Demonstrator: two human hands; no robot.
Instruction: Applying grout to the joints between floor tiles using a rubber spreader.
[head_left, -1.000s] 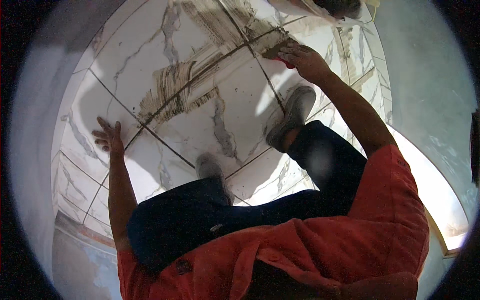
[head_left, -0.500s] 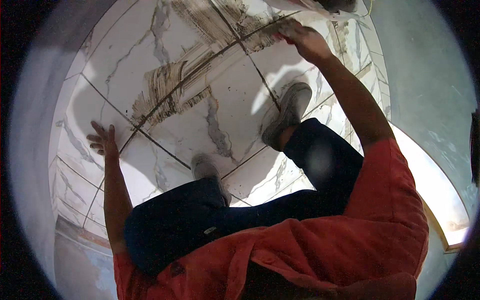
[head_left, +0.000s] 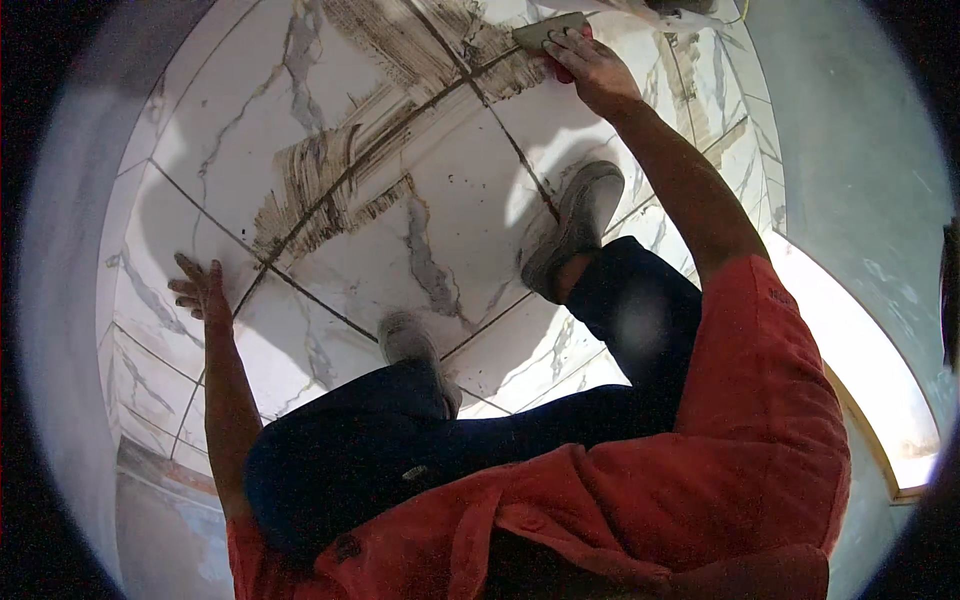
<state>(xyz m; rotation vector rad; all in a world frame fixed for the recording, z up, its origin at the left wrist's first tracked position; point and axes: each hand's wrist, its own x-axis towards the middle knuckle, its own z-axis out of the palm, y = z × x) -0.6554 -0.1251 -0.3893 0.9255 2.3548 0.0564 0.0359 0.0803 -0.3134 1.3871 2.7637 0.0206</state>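
Pressing down at the far right, the right hand [head_left: 592, 70] is gripping a grey grout float [head_left: 545, 32] against the white marbled floor tiles [head_left: 460, 230], beside brown grout smears [head_left: 350, 170]. Nearer, on the left, the left hand [head_left: 203, 293] is resting flat, fingers spread, on a tile.

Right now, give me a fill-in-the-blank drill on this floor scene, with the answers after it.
1. The right hand presses a grout float onto the ____.
2. The left hand lies flat on a tile with its fingers ____.
3. Brown grout is smeared along the ____ between the tiles.
4. The person's shirt is ____.

Missing words: floor; spread; joints; red
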